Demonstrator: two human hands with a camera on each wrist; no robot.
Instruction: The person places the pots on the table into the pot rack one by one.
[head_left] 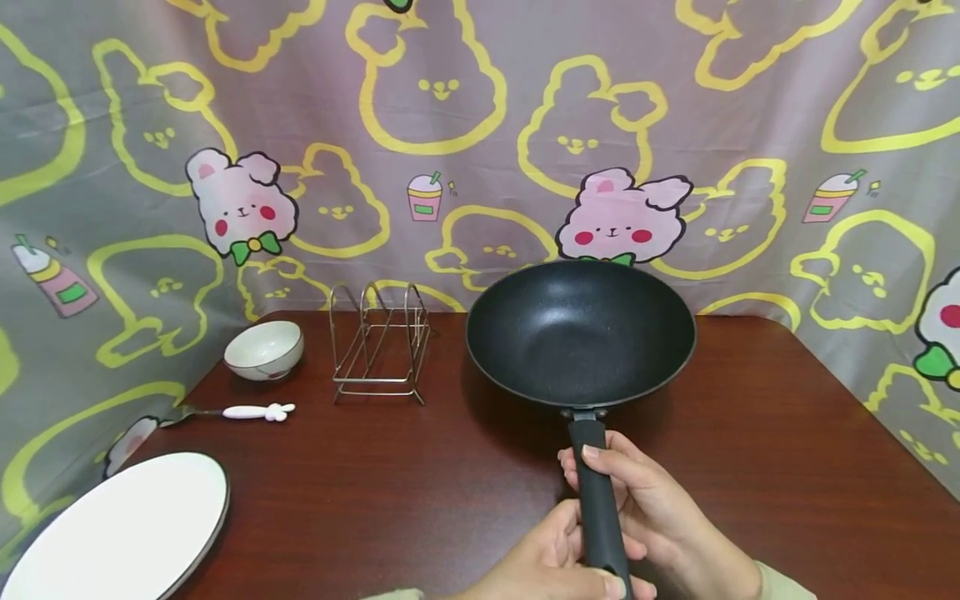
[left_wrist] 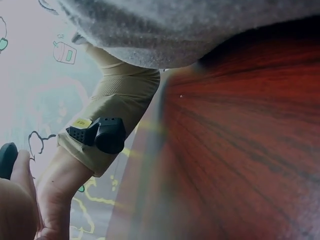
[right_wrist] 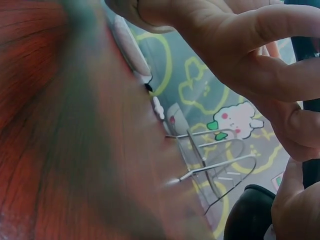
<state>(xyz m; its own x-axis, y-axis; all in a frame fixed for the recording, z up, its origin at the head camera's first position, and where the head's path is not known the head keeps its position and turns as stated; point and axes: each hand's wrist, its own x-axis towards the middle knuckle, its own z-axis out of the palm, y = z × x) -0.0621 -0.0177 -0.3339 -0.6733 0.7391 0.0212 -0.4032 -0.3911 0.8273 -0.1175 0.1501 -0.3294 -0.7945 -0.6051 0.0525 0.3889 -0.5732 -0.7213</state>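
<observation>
A black wok [head_left: 581, 333] is held up over the table, tilted so its dark inner surface faces me. Its long black handle [head_left: 600, 508] runs down toward me. My left hand [head_left: 536, 558] grips the handle's near end, thumb on top. Closer to the pan, my right hand [head_left: 663, 508] grips the same handle with the thumb across it and fingers beneath. In the right wrist view, the fingers of the left hand [right_wrist: 240, 45] wrap the handle, and part of the wok [right_wrist: 247, 215] shows below. The left wrist view catches only a piece of the handle [left_wrist: 7, 160].
A wire rack [head_left: 381, 350] stands left of the wok on the brown wooden table [head_left: 360, 492]. Farther left are a white bowl [head_left: 264, 350], a fork [head_left: 232, 412] with a white handle, and a large white plate [head_left: 127, 529]. A patterned curtain [head_left: 480, 183] hangs behind.
</observation>
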